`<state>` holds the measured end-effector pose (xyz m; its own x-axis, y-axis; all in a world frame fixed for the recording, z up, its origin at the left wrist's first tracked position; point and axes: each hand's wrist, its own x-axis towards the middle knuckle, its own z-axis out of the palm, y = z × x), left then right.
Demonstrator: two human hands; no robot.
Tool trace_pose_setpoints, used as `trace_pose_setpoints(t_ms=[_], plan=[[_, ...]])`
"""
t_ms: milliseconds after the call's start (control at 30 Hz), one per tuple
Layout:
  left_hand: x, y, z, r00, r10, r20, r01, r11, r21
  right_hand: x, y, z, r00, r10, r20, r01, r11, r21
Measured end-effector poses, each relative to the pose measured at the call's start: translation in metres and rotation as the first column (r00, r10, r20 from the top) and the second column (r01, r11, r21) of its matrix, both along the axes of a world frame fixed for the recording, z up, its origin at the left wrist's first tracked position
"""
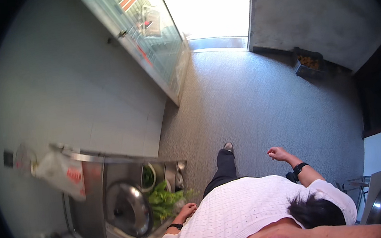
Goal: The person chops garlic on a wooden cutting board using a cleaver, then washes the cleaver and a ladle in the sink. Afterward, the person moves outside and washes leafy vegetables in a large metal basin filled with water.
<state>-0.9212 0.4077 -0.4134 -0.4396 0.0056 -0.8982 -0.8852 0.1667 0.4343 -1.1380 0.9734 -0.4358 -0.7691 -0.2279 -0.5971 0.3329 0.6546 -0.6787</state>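
My left hand (188, 210) hangs low at my side, close to leafy green vegetables (164, 202) on a metal rack; it holds nothing that I can see, and how its fingers are set is unclear. Over the floor (245, 113), my right hand (277, 153) is out to the other side with its fingers curled in and nothing visible in them. Both wrists bear black bands. One shoe (228, 146) shows in front of me, below a dark trouser leg.
Left of me a steel rack holds a round metal lid (128, 209); a plastic bag (58, 171) hangs beside it. A glass-paned door (147, 43) stands ajar by a bright doorway (217, 8). A dark crate (308, 64) of orange-brown items sits by the right wall.
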Motion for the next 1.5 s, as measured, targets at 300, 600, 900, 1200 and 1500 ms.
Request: trace_pose_setpoints(t_ms=[300, 600, 900, 1200, 1500], plan=[[-0.437, 0.056, 0.021, 0.938, -0.224, -0.263, 0.257, 0.962, 0.095, -0.121, 0.115, -0.010, 0.796, -0.567, 0.213, 0.567, 0.821, 0.066], [-0.748, 0.107, 0.005, 0.979, -0.091, -0.182, 0.071, 0.991, -0.116, -0.311, 0.197, -0.049, 0.822, -0.404, 0.401, 0.363, 0.915, 0.176], [-0.935, 0.137, 0.035, 0.996, 0.084, -0.004, -0.084, 0.990, -0.111, -0.801, 0.237, -0.010, 0.856, -0.507, -0.104, 0.492, 0.860, -0.135], [-1.257, 0.133, -0.020, 0.988, 0.153, -0.025, -0.152, 0.988, 0.034, -1.112, 0.203, 0.017, 0.917, -0.380, 0.123, 0.360, 0.920, 0.158], [-1.606, 0.145, 0.029, 0.970, -0.033, -0.242, 0.039, 0.999, 0.021, -1.362, 0.176, 0.023, 0.789, -0.510, 0.341, 0.514, 0.853, 0.086]])
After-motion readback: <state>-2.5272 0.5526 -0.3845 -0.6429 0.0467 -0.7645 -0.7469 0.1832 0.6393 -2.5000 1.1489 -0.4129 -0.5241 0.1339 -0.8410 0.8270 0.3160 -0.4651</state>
